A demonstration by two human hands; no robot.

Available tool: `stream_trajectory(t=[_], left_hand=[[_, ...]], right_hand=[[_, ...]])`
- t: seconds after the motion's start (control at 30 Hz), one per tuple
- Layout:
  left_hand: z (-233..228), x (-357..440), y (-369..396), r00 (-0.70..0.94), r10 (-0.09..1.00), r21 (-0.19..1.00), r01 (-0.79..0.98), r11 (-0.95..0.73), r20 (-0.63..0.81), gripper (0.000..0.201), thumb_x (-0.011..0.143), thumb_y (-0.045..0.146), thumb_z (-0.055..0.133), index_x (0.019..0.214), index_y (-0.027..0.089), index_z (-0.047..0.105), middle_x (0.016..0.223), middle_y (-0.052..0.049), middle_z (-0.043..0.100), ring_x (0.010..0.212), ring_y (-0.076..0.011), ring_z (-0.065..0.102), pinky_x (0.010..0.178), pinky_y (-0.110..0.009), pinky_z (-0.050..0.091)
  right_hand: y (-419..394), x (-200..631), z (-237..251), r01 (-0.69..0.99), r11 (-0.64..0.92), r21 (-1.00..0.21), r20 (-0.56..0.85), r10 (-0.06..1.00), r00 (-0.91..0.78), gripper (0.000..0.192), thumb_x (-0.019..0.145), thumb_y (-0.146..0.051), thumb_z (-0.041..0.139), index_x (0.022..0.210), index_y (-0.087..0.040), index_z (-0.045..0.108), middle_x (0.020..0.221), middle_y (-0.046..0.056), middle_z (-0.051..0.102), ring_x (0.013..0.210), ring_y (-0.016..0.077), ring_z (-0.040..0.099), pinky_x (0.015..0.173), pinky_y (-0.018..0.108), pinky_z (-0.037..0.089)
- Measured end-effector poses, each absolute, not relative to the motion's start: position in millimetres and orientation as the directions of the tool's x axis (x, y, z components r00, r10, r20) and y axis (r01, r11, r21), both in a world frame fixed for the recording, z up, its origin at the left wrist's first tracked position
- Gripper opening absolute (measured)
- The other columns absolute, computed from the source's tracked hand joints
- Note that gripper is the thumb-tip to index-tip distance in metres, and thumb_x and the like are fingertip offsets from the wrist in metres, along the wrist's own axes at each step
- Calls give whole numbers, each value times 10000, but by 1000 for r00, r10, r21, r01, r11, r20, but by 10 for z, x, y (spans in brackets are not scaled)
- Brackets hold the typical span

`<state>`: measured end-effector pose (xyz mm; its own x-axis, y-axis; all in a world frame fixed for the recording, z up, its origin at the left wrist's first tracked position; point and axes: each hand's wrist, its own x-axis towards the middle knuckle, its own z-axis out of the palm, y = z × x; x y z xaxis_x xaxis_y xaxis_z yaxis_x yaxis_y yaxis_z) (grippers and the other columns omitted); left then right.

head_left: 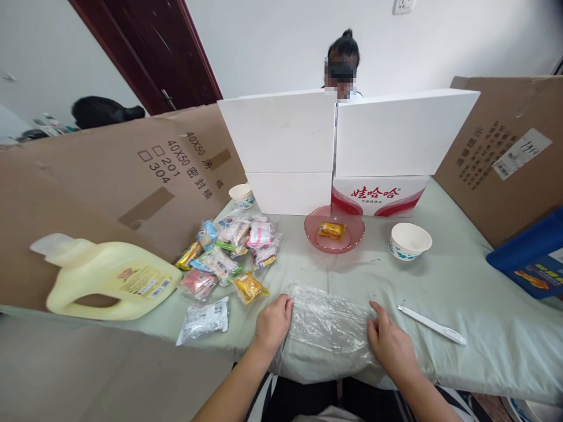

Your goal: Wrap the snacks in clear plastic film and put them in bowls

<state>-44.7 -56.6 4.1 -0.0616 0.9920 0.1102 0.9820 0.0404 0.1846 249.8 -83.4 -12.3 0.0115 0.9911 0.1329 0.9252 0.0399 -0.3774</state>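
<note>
Head view, left to right. Yellow jug lies on its side at far left, beside a heap of snack packets. My left hand rests, fingers loosely curled and gripping nothing, on the left edge of a clear plastic bag spread flat on the green cloth at the near table edge. My right hand presses its right edge, fingers apart. Behind: pink bowl holding one yellow packet, white cup, white pen.
</note>
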Motion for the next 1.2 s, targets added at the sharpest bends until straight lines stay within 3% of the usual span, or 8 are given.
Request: stream_trajectory(t=[0.2, 0.37, 0.47, 0.57, 0.73, 0.9, 1.07, 1.2], left_hand=[[73, -490, -500, -15, 991, 130, 991, -2, 130, 182, 941, 276, 481, 916, 201, 646, 774, -33, 699, 686, -195, 656, 605, -264, 422], [185, -247, -537, 141, 912, 114, 973, -199, 386, 215, 933, 212, 445, 1001, 158, 642, 964, -110, 662, 909, -254, 613, 814, -382, 452], [192, 27, -584, 486, 821, 179, 817, -549, 301, 254, 946, 308, 463, 1104, 206, 634, 1157, -87, 639, 1129, -260, 547, 986, -431, 394], [140, 244, -603, 678, 728, 247, 692, -678, 98, 611, 874, 584, 520, 1402, 296, 416, 1492, -53, 389, 1401, -316, 266, 1131, -543, 194], [43, 475, -610, 681, 732, 320, 699, -639, -27, 813, 820, 715, 479, 1493, 337, 225, 1597, -40, 119, 1455, -357, 29, 1138, -621, 30], [-6, 481, -622, 652, 758, 311, 720, -620, 2, 873, 831, 685, 487, 1519, 284, 130, 1592, -63, 138, 1457, -340, 56, 1153, -587, 35], [-14, -143, -616, 584, 812, 187, 796, -576, 17, 888, 781, 713, 542, 1497, 285, 239, 1580, -96, 181, 1447, -334, 136, 1153, -552, 120], [41, -667, -759, 564, 809, 142, 798, -586, 166, 808, 852, 609, 527, 1493, 192, 265, 1544, -167, 259, 1429, -358, 192, 1127, -563, 212]], right_hand=[[-880, 2598, -127, 931, 168, -325, 207, 973, -103, 368, 917, -279, 357, 1234, -154, 496, 886, 57, 699, 769, 202, 676, 653, 301, 479], [-894, 2551, -130, 941, 217, -259, 208, 964, -165, 320, 920, -245, 373, 1182, -149, 530, 1010, 83, 685, 926, 214, 652, 768, 316, 489], [-831, 2590, -105, 951, 240, -196, 183, 961, -205, 297, 923, -212, 379, 1156, -158, 555, 999, 80, 684, 910, 212, 646, 762, 314, 484], [-659, 2787, 16, 972, 213, -94, 151, 969, -198, 292, 922, -176, 379, 1127, -148, 586, 909, 86, 686, 841, 223, 644, 740, 325, 478], [-487, 2861, 343, 985, 173, -28, 288, 945, -157, 317, 926, -223, 402, 1150, -105, 594, 978, 138, 681, 904, 255, 626, 815, 369, 471], [-756, 2385, 100, 869, 495, -13, 325, 824, -464, 492, 919, -379, 442, 1357, -156, 472, 1370, 110, 535, 1279, 267, 447, 1058, 427, 318], [-1018, 2514, -261, 900, 435, 14, 314, 853, -417, 735, 873, -529, 487, 1467, -135, 306, 1499, 137, 367, 1407, 311, 248, 1106, 519, 205], [-1198, 2796, -183, 883, 470, -6, 305, 842, -446, 881, 802, -560, 584, 1489, -124, 245, 1525, 158, 307, 1423, 332, 204, 1111, 525, 234]])
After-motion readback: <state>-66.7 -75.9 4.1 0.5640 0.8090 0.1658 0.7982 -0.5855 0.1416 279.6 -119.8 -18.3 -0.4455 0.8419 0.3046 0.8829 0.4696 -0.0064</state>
